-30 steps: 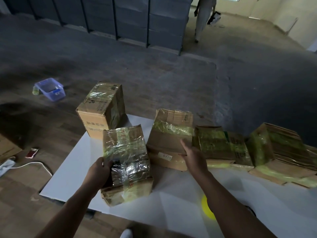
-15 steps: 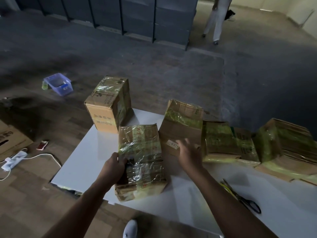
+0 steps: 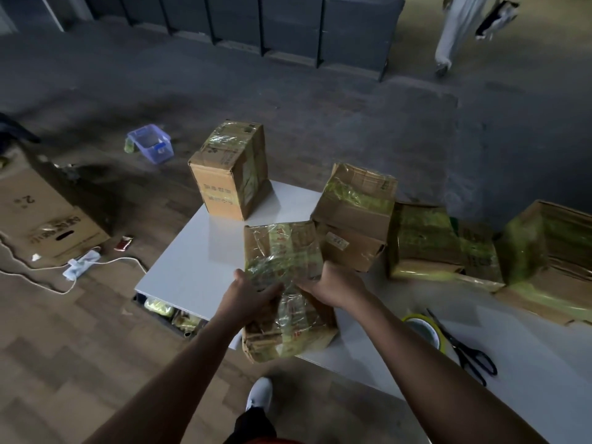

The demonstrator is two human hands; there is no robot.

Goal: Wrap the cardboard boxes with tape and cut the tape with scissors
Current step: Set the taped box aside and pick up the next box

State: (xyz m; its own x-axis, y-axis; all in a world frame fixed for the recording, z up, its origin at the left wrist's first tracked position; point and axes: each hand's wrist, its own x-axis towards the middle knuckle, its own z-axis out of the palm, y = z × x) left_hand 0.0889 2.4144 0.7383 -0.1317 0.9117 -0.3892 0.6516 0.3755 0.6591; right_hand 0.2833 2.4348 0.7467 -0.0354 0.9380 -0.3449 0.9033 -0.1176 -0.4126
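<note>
The white table (image 3: 198,264) runs from the middle of the frame down to the lower right corner. A large printed carton (image 3: 41,219) stands on the floor at the left edge. Along the table's far side, at the right of the frame, a row of taped boxes (image 3: 426,241) lies side by side, and an upright box (image 3: 229,174) stands alone at the table's upper corner.

The wrapped box (image 3: 282,251), already covered in shiny crinkled tape, sits in the centre of the frame. Its long axis runs up and down the picture, and its near end juts past the table edge toward the person's shoe (image 3: 259,395). The left hand (image 3: 253,293) takes its left flank, and its grip curls over onto the top face. The right hand (image 3: 333,283) clasps the right flank opposite, thumb up along the edge. So both grips are closed around this one box, which is held between the two hands.

The tape roll (image 3: 423,331) lies flat on the table, down and to the right of the right hand and just beyond that forearm. The scissors (image 3: 471,357) rest beside it, blades pointing up the frame and handles toward the lower right. Both tools lie on the right-hand side, so the right hand is the nearer one. It would need to let go of the box to reach them, probably while the left steadies the box.

A blue plastic tub (image 3: 150,147) and a power strip (image 3: 81,264) lie on the floor at the left.
</note>
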